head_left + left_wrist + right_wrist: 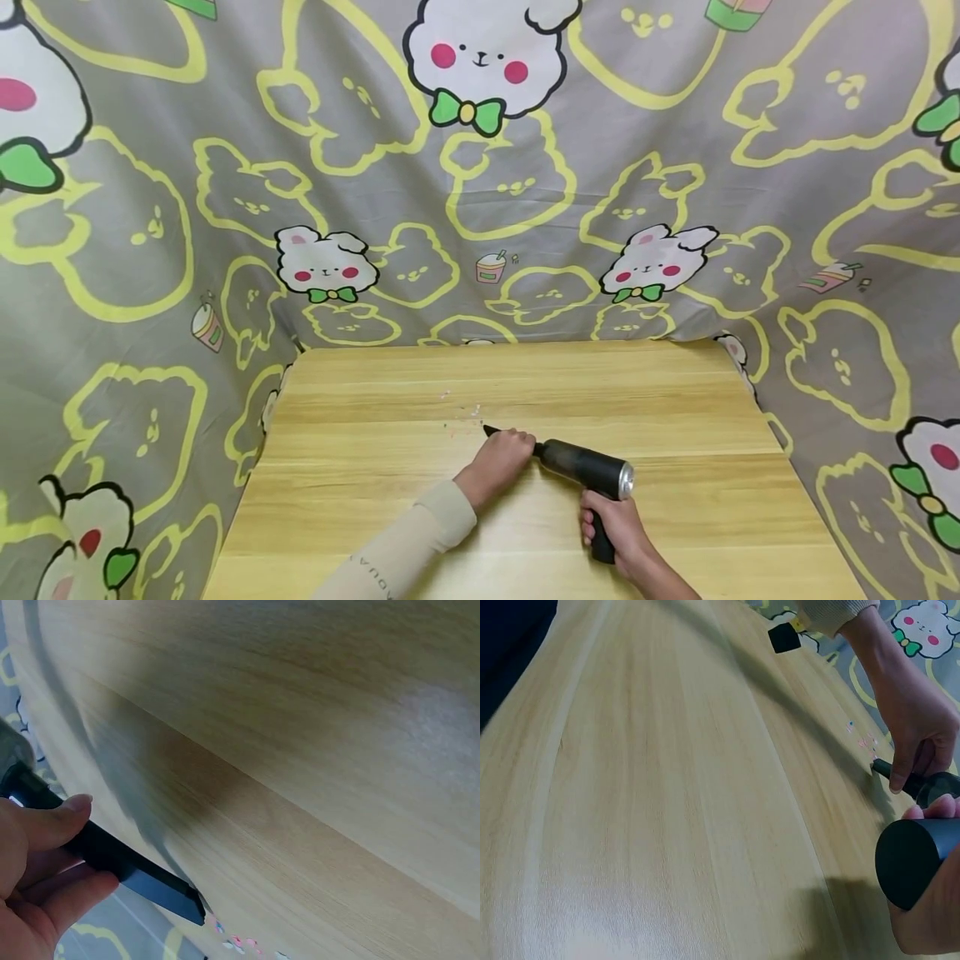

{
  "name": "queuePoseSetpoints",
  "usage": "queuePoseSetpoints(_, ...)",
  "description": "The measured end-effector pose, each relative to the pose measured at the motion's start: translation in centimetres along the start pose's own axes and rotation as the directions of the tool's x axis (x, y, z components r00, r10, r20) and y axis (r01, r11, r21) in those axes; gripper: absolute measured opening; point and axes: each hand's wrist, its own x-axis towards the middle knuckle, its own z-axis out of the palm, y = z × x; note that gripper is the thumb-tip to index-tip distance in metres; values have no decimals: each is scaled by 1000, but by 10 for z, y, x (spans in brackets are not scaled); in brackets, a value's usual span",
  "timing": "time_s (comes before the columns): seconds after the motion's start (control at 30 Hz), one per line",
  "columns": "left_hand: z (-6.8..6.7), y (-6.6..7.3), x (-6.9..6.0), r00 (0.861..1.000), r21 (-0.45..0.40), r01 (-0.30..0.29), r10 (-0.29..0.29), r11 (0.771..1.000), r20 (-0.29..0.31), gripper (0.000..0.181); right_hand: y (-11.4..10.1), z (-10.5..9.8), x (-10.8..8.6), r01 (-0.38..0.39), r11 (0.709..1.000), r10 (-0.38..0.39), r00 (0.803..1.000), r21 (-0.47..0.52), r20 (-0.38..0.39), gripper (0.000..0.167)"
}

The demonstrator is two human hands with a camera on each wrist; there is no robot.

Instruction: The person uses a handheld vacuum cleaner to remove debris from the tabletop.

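A black handheld vacuum cleaner with a silver rear end is held above the wooden table, its nozzle pointing to the far left. My right hand grips its handle, fingers wrapped round it. My left hand holds the slim crevice nozzle, thumb on one side and fingers on the other in the left wrist view. Small coloured scraps lie on the table just past the nozzle tip. In the right wrist view, the round base of the handle shows below the right hand's fingers.
The wooden table has a grey patterned curtain behind it and on both sides. Its far edge meets the curtain. A dark shape, perhaps clothing, shows at the right wrist view's upper left corner.
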Motion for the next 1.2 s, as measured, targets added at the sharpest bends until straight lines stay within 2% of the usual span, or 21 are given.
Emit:
queuePoseSetpoints(0.43, -2, -7, 0, 999, -48, 23, -22, 999, 29, 9, 2, 13, 1, 6, 1000, -5, 999, 25, -49, 14)
queuePoseSetpoints(0.8, 1, -15, 2, 1000, -53, 16, -17, 998, -10, 12, 1, 20, 5, 19, 999, -16, 997, 38, -71, 13)
queuePoseSetpoints(1.03, 6, -21, 7, 1000, -37, 18, -18, 999, -6, 19, -2, 24, 11, 15, 1000, -12, 997, 28, -80, 15)
queuePoseSetpoints(1.2, 7, -25, 10, 1000, -57, 20, -21, 998, -10, 17, -3, 27, 15, 20, 998, -15, 996, 53, -90, 15)
